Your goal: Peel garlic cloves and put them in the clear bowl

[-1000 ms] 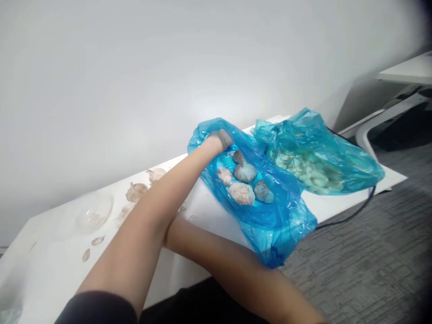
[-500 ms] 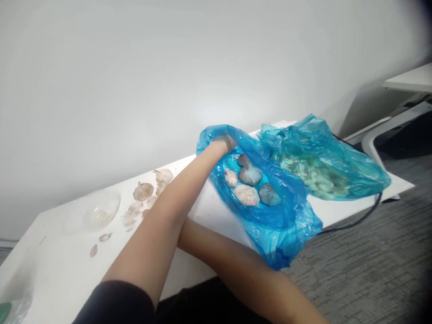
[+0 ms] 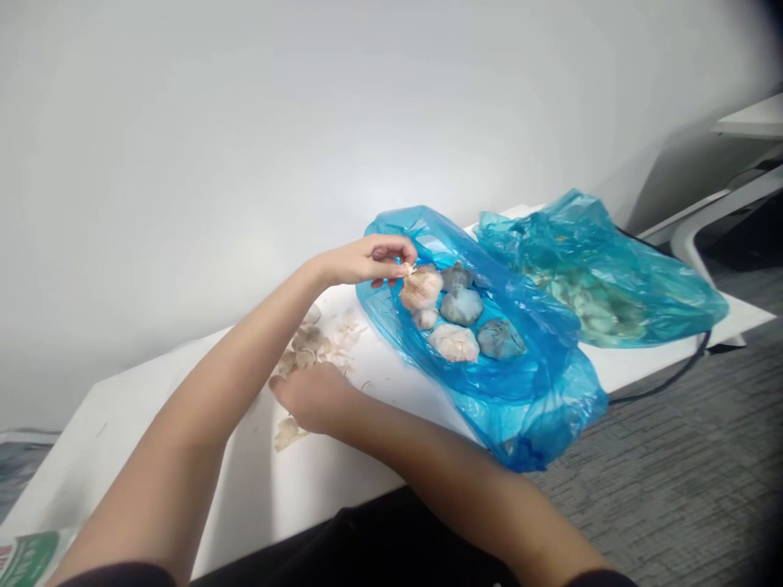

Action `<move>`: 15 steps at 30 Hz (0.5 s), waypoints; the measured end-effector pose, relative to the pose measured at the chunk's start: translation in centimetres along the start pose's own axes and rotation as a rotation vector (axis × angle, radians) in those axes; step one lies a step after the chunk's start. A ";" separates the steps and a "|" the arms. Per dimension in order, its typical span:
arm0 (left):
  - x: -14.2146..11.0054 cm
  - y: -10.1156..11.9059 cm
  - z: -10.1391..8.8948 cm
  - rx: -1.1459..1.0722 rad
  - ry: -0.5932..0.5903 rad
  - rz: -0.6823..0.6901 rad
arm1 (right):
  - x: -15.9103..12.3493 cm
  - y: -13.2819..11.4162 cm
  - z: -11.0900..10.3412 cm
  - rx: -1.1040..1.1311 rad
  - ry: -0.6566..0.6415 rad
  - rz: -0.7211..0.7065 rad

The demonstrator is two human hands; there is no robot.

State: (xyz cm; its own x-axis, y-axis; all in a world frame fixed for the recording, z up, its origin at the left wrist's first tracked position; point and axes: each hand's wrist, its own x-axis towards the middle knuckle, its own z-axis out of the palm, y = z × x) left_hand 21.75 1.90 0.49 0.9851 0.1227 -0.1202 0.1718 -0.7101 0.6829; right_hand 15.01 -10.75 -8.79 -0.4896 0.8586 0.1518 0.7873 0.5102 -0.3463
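Observation:
My left hand [image 3: 382, 259] reaches over the mouth of a blue plastic bag [image 3: 538, 390]. Its thumb and fingers pinch a garlic bulb [image 3: 421, 289] by the stem, above other bulbs. Inside the bag lie several garlic bulbs, among them a pale one [image 3: 453, 342] and a bluish-looking one [image 3: 502, 338] seen through the plastic. My right hand [image 3: 311, 397] is low over the white table, its back toward me and fingers curled under. It touches a heap of dry garlic skins [image 3: 306, 346]; what its fingers hold, if anything, is hidden.
A teal plastic bag [image 3: 612, 293] with pale contents lies at the table's right end. A dark cable [image 3: 670, 387] hangs off the edge there. Part of a green and white package [image 3: 33, 558] shows at lower left. The wall [image 3: 306, 122] stands right behind the table [image 3: 122, 424].
My left hand has come up out of the blue bag and back to the left, with a garlic bulb in its fingers. My right hand, earlier behind the left forearm, now shows.

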 end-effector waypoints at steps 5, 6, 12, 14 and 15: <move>-1.0 -1.0 0.0 -0.237 -0.028 0.016 | 0.0 -0.1 -0.1 -0.026 0.009 0.016; -1.0 -1.1 0.0 -0.237 -0.039 0.023 | 0.0 -0.1 -0.1 -0.026 0.005 0.016; -0.7 0.5 0.4 0.028 -0.028 0.179 | 0.0 -0.1 -0.3 -0.002 -0.016 -0.013; -0.3 1.2 0.9 0.166 0.002 0.215 | 0.1 -0.1 -0.3 -0.004 -0.011 -0.020; 0.1 1.5 1.2 0.240 0.026 0.219 | 0.1 -0.1 -0.3 -0.013 -0.012 -0.026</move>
State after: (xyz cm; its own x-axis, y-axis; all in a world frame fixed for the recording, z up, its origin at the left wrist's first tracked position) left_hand 22.05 0.02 0.59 0.9989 -0.0353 0.0311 -0.0461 -0.8643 0.5009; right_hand 14.99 -10.73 -8.43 -0.5147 0.8442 0.1498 0.7787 0.5334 -0.3303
